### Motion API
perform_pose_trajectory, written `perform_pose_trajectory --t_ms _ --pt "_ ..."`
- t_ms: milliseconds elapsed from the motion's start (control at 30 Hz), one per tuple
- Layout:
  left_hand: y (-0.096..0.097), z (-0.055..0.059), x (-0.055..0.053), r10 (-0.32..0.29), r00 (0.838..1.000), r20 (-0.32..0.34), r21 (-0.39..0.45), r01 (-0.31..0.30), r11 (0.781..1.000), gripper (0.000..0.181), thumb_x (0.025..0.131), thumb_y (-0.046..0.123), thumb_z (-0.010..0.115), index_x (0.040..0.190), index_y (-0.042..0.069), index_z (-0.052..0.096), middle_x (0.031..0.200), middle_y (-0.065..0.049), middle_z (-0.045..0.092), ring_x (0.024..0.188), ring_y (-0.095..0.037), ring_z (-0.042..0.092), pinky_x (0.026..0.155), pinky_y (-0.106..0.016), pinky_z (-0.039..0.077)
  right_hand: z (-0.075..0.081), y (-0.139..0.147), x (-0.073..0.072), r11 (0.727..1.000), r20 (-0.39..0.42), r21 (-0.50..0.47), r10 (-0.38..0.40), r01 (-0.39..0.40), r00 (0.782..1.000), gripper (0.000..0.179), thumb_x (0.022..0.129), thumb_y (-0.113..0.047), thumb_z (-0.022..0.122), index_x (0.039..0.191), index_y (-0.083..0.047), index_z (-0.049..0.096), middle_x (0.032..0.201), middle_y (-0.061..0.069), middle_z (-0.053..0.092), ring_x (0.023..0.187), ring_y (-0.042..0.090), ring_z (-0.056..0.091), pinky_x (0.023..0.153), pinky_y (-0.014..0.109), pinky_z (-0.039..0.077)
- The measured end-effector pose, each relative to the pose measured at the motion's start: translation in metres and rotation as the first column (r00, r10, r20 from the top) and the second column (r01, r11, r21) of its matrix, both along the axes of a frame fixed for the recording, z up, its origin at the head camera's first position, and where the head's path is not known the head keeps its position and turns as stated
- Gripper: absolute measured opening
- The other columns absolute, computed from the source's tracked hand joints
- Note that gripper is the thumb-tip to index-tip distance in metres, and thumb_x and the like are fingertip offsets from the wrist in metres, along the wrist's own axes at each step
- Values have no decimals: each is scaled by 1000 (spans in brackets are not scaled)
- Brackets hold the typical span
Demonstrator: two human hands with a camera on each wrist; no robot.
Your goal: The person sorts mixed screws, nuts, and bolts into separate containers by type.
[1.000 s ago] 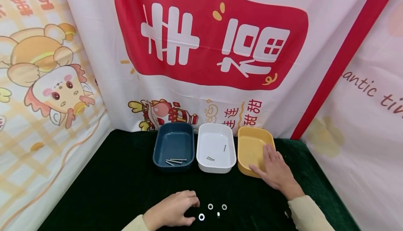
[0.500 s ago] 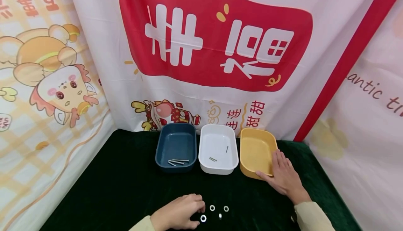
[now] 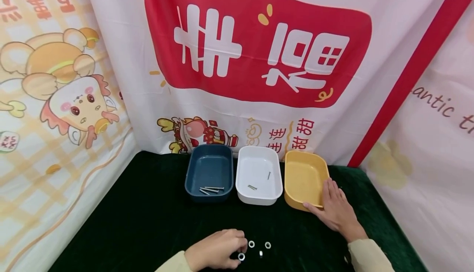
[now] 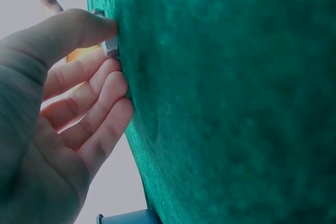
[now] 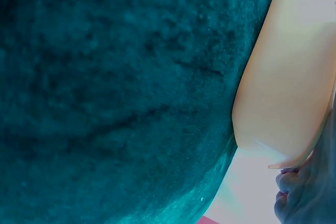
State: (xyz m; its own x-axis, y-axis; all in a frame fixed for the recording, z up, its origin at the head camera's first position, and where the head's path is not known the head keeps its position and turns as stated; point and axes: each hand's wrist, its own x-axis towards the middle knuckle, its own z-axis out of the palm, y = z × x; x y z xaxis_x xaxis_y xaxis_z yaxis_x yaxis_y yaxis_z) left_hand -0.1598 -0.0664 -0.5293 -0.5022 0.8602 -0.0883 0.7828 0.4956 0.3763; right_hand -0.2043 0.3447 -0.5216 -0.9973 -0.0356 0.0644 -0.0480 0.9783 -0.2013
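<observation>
At the front of the dark green cloth, my left hand point(image 3: 218, 250) has its thumb and index finger at either side of a metal hex nut point(image 3: 241, 256). In the left wrist view the nut point(image 4: 110, 46) sits between the thumb and index fingertips, pinched low at the cloth, while the other fingers bend loosely. Beside it lie a ring-shaped nut point(image 3: 252, 244), another nut point(image 3: 268, 245) and one on its edge point(image 3: 261, 254). My right hand point(image 3: 337, 210) rests with fairly straight fingers along the right side of the yellow tray point(image 3: 294, 200), thumb at its front rim.
A blue tray point(image 3: 207, 169) holding several screws point(image 3: 212, 189) stands at the back left. Next to it is a white tray point(image 3: 257, 165) with a few small screws point(image 3: 252, 187). A printed curtain point(image 3: 122, 58) hangs behind. A small object point(image 3: 346, 259) lies by the right sleeve.
My right hand has shifted from over the yellow tray's inside to its outer right side. My left hand has moved slightly right, its thumb and index finger coming onto the nearest nut.
</observation>
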Motion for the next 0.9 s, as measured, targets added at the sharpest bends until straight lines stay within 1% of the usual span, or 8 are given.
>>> perform_pose_trajectory --t_ms 133,267,400,567,733,900 --pt "5 2 -1 -15 1000 -11 -12 14 1000 16 91 25 82 102 28 72 95 18 60 81 8 52 71 -13 50 0 2 -1 1000 5 6 0 0 1000 127 91 -87 45 167 3 -1 174 30 12 157 53 17 128 70 17" --pt "9 4 -1 -20 1000 15 -22 20 1000 16 90 23 82 101 28 72 94 18 59 79 8 52 69 -12 49 -1 3 0 1000 16 0 1 -1 1000 127 91 -87 45 167 3 -1 174 30 11 158 53 16 128 70 16" --pt "9 5 -3 -29 999 17 -17 29 999 16 89 22 83 99 27 71 92 18 59 78 8 52 67 -12 48 -1 3 0 1000 24 -3 0 0 1000 127 91 -87 44 167 3 -2 175 29 10 158 53 16 128 70 15" --pt "9 8 -5 -25 1000 18 -1 25 1000 16 87 23 83 95 27 70 90 18 59 75 9 53 66 -10 48 0 2 -2 1000 18 1 4 -4 1000 126 91 -87 45 167 3 -2 175 29 11 158 53 16 128 70 16" --pt "10 16 -9 -24 999 41 23 23 999 15 87 23 83 96 26 71 90 18 60 75 9 54 67 -10 48 2 1 -1 1000 13 8 5 -5 1000 126 91 -87 44 167 4 1 174 29 12 158 53 17 128 70 17" --pt "12 25 -16 -3 999 47 42 2 999 15 86 22 82 96 26 72 90 16 60 76 7 53 67 -11 49 3 0 0 1000 15 7 6 -7 1000 125 91 -86 44 167 4 3 174 29 13 158 53 18 128 69 18"
